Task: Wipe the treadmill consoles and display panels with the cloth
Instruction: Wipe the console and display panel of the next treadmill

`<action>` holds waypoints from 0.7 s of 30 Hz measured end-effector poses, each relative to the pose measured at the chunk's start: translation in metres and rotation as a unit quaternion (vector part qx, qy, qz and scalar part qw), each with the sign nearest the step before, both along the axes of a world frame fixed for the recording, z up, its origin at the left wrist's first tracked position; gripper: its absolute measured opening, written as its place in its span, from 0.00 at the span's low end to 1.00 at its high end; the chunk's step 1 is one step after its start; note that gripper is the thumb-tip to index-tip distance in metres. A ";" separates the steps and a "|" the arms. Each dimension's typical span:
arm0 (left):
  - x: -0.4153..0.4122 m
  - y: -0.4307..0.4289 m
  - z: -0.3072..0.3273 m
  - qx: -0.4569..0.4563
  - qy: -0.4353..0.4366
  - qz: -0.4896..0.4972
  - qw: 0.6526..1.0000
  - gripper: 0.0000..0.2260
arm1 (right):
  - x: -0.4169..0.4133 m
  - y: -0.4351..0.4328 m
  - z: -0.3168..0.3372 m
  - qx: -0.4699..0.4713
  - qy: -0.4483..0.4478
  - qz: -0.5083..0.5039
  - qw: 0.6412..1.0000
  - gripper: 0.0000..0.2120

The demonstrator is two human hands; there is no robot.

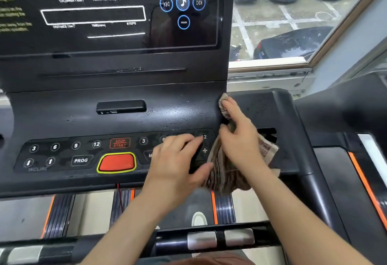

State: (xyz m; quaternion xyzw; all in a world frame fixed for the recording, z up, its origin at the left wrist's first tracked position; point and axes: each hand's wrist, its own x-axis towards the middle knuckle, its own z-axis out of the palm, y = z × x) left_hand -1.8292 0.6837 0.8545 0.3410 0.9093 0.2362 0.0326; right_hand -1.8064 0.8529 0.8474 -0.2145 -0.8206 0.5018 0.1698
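Two hands are on the console (62,118), and I see both close together at its right end. My right hand (240,135) has the cloth (226,172). The fingers lie long on top and press it down, and the thumb hooks into the folds, so the cloth is bunched under that hand. The cloth runs up and down: its top bit pokes into the corner by the console's right wall, and its bottom bit hangs over the near edge.

My left hand (178,160) rests just beside it on the row of buttons (75,145). Its fingers are loose and a little bent and hold nothing. Its thumb just touches the cloth's side.

Most of the console lies to the left of the cloth, and it is long from side to side. So I think the next wipe should go left, across the buttons. The left hand is in the way and should lift first. The display panel (104,40) sits above, well apart from the cloth.
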 end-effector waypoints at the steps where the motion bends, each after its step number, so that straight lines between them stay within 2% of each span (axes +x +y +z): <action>1: 0.002 0.008 0.005 -0.038 -0.028 0.015 0.999 0.30 | 0.003 0.003 0.009 -0.113 0.004 -0.037 0.993 0.26; 2: 0.003 0.016 0.007 -0.059 -0.055 0.025 0.996 0.30 | 0.007 0.006 0.018 -0.221 0.021 -0.063 0.973 0.24; 3: 0.005 0.023 0.008 -0.045 -0.069 0.027 0.996 0.24 | 0.009 0.009 0.026 -0.320 0.042 -0.072 0.944 0.21; 5: 0.009 0.033 0.014 0.059 -0.117 0.016 0.991 0.07 | 0.011 0.013 0.039 -0.465 0.079 -0.065 0.879 0.18; 6: 0.010 0.033 0.017 0.123 -0.177 0.015 0.976 0.05 | 0.011 0.015 0.044 -0.511 0.103 -0.063 0.851 0.18; 8: 0.008 0.028 0.028 0.263 -0.338 0.039 0.903 0.06 | 0.007 0.020 0.053 -0.550 0.159 -0.078 0.816 0.23; 9: 0.004 0.023 0.034 0.311 -0.381 0.064 0.868 0.07 | 0.006 0.024 0.055 -0.553 0.174 -0.091 0.810 0.28; 10: -0.001 0.016 0.041 0.340 -0.396 0.084 0.849 0.07 | 0.007 0.029 0.056 -0.553 0.180 -0.096 0.808 0.33; 12: -0.013 0.007 0.053 0.367 -0.395 0.103 0.836 0.09 | 0.010 0.038 0.059 -0.554 0.152 -0.058 0.817 0.39; 14: -0.024 -0.002 0.067 0.403 -0.395 0.121 0.817 0.08 | 0.014 0.043 0.062 -0.521 0.096 0.024 0.848 0.34; 16: -0.032 -0.009 0.079 0.459 -0.416 0.119 0.776 0.06 | 0.017 0.046 0.068 -0.455 0.042 0.077 0.886 0.29; 19: -0.040 -0.016 0.090 0.533 -0.468 0.123 0.694 0.11 | 0.017 0.049 0.080 -0.406 0.038 0.083 0.909 0.30; 20: -0.043 -0.017 0.089 0.544 -0.472 0.157 0.676 0.10 | 0.013 0.049 0.083 -0.391 0.050 0.075 0.916 0.32; 21: -0.046 -0.017 0.087 0.538 -0.462 0.207 0.674 0.09 | 0.008 0.048 0.083 -0.335 0.047 0.060 0.939 0.35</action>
